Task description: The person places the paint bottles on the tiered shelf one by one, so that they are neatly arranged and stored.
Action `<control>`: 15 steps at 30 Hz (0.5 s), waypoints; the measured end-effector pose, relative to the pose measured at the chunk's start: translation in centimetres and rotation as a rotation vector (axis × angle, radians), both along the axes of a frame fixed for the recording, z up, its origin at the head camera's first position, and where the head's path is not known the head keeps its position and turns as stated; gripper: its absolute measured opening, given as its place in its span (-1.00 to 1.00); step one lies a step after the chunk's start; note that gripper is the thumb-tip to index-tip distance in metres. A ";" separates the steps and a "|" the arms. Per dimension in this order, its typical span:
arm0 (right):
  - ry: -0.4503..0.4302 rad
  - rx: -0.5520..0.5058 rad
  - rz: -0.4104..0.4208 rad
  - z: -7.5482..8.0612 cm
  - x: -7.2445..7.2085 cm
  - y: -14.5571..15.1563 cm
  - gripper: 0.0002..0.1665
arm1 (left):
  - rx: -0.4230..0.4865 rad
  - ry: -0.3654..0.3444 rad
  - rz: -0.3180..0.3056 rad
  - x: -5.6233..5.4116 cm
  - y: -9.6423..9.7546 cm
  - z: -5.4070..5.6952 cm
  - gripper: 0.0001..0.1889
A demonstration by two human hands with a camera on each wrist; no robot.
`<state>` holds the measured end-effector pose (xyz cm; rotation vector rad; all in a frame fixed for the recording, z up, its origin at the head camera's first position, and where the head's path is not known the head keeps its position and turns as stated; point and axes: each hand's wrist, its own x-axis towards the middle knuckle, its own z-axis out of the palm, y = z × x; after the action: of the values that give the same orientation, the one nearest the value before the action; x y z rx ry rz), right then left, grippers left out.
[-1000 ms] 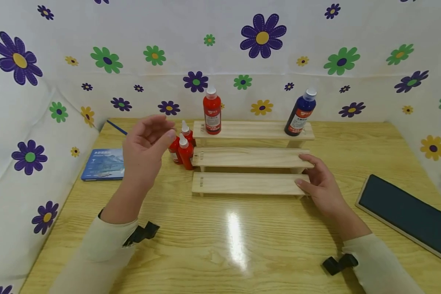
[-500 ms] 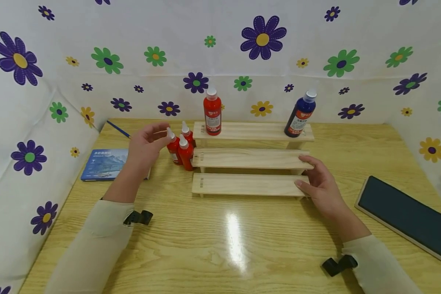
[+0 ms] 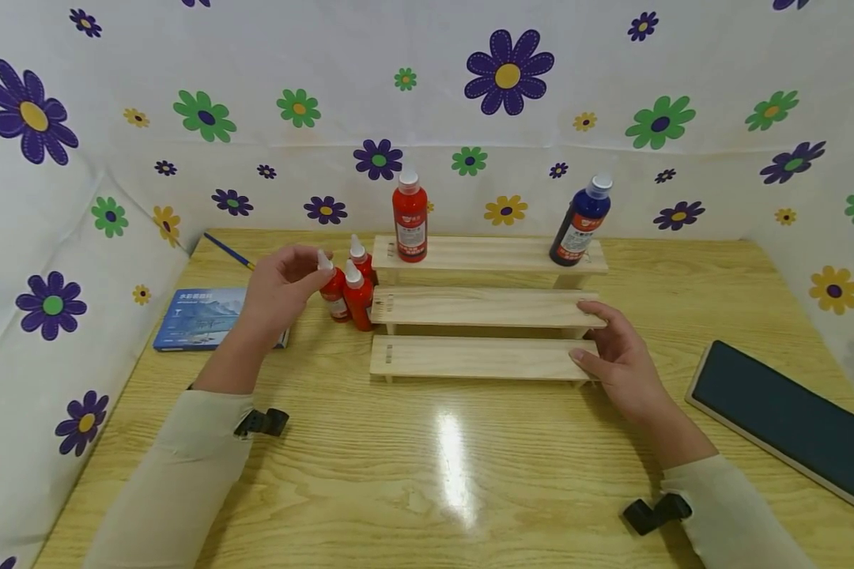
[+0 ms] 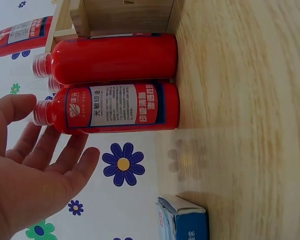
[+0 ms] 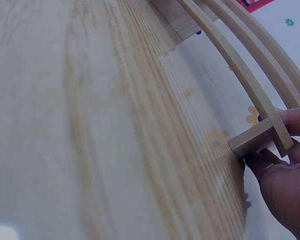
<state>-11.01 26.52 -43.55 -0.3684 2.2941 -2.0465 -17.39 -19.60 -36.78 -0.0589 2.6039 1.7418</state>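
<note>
Thumb and fingers of my left hand (image 3: 277, 286) are round the neck of a red bottle (image 3: 335, 296) with a pointed nozzle, standing on the table. In the left wrist view the thumb is at the cap of this red bottle (image 4: 117, 107) and the fingers reach behind it. Two more red bottles (image 3: 359, 304) stand close beside it, at the left end of a three-step wooden rack (image 3: 484, 357). My right hand (image 3: 626, 363) grips the rack's right end, thumb on the lowest shelf and fingers at the middle one.
On the top shelf stand a red bottle (image 3: 411, 221) at the left and a dark blue bottle (image 3: 582, 221) at the right. A blue box (image 3: 199, 320) and a paintbrush (image 3: 229, 250) lie left. A dark flat board (image 3: 790, 419) lies right. Flowered cloth hangs behind.
My left hand has come down to the nearest red bottle and closed in on its neck. That bottle has shifted slightly left. My right hand stays on the rack.
</note>
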 end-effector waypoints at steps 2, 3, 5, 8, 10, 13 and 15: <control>0.002 0.007 -0.003 0.0 0.0 0.0 -0.21 | -0.009 0.007 0.013 0.1 -0.1 0.0 -0.69; 0.003 0.008 -0.003 0.0 0.0 0.0 -0.21 | -0.014 0.009 0.022 0.2 -0.1 0.0 -0.69; 0.005 0.011 -0.006 -0.1 0.0 0.0 -0.21 | -0.025 0.021 0.041 0.3 -0.2 0.0 -0.67; 0.007 0.011 -0.008 -0.1 -0.1 0.1 -0.22 | -0.030 0.026 0.053 0.4 -0.4 -0.1 -0.64; 0.006 0.016 -0.009 -0.1 0.0 0.1 -0.22 | -0.011 0.014 0.046 0.4 -0.5 -0.3 -0.62; 0.006 0.023 -0.007 -0.1 0.0 0.1 -0.22 | 0.042 -0.037 0.025 0.5 -0.7 -0.6 -0.58; 0.004 0.022 -0.002 -0.1 0.0 0.1 -0.22 | 0.086 -0.068 0.010 0.4 -0.9 -0.9 -0.56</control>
<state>-11.02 26.60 -43.60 -0.3690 2.3181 -2.0222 -16.97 -20.45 -37.70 -0.1277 2.4828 1.8196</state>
